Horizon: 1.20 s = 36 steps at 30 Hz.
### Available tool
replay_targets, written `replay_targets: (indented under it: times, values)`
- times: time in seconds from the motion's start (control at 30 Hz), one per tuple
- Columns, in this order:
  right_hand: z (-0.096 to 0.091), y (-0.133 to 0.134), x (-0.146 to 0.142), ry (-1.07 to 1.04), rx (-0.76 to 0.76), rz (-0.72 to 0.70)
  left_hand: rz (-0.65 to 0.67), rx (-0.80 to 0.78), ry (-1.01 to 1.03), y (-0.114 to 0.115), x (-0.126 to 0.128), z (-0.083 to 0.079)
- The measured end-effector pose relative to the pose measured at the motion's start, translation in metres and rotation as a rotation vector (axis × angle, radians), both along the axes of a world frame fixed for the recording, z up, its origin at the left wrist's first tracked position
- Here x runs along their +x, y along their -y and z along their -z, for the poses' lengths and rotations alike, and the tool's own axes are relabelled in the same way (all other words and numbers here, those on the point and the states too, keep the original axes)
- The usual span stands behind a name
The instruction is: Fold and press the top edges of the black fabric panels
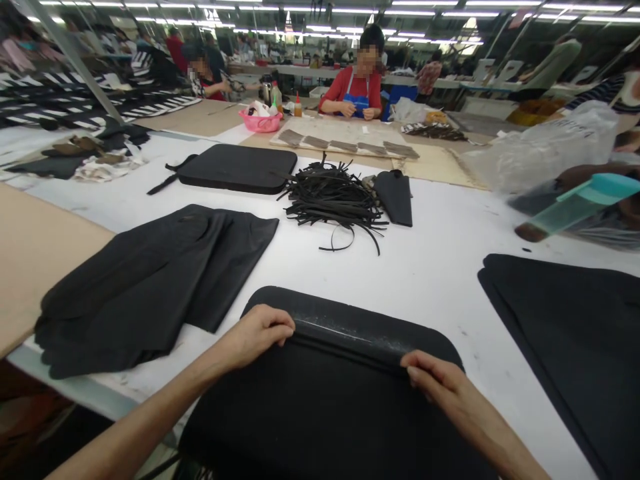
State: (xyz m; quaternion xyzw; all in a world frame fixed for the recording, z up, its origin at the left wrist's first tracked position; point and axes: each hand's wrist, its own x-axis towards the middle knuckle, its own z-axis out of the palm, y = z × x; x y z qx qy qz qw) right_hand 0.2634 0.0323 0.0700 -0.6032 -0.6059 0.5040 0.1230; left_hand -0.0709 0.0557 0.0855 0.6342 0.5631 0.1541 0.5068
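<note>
A large black panel (320, 413) with rounded far corners lies in front of me and runs over the table's near edge. Across its far part is a raised crosswise edge, and beyond that a shiny black band (345, 331) carries whitish marks. My left hand (263, 331) pinches this edge at its left end, thumb against bent fingers. At the other end my right hand (443, 380) grips the same edge between thumb and fingers. Whether the edge is a separate strip or a fold of the panel, I cannot tell.
Black sheets (135, 287) are stacked at left, more black pieces (575, 333) at right. Ahead lie a pile of black strips (335, 193) and a thick black pad (237, 167). A teal-lidded bottle (575, 207) stands tilted at right. A person in red (357, 87) sits opposite.
</note>
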Motion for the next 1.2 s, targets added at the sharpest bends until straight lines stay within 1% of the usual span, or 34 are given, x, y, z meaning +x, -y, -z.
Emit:
replay_targets:
  times: [0.1,0.27,0.4,0.5,0.63,0.77,0.87,1.0,1.1,1.2]
  values:
    - [0.012,-0.009,0.018,0.069,0.0,0.089,-0.134,-0.046,0.037,-0.009,-0.002,0.005]
    - [0.027,-0.019,0.031,0.18,0.009,0.231,-0.286,-0.014,-0.009,-0.02,0.0,0.017]
    - [0.03,-0.022,0.029,0.201,0.019,0.247,-0.352,0.002,-0.082,-0.026,0.0,0.029]
    - [0.028,-0.022,0.026,0.196,0.057,0.232,-0.35,0.027,-0.137,-0.028,-0.002,0.034]
    - [0.027,-0.023,0.026,0.231,0.067,0.229,-0.303,0.084,-0.185,-0.028,-0.002,0.032]
    - [0.032,-0.024,0.028,0.313,0.051,0.244,-0.263,0.128,-0.232,-0.028,-0.002,0.028]
    - [0.037,-0.024,0.029,0.342,0.027,0.267,-0.249,0.135,-0.267,-0.029,-0.002,0.03]
    - [0.041,-0.025,0.03,0.339,0.035,0.27,-0.246,0.141,-0.314,-0.029,-0.002,0.034]
    - [0.04,-0.025,0.028,0.344,0.04,0.262,-0.241,0.146,-0.347,-0.03,-0.001,0.035]
    - [0.035,-0.025,0.024,0.345,0.045,0.273,-0.231,0.148,-0.377,-0.03,0.001,0.033]
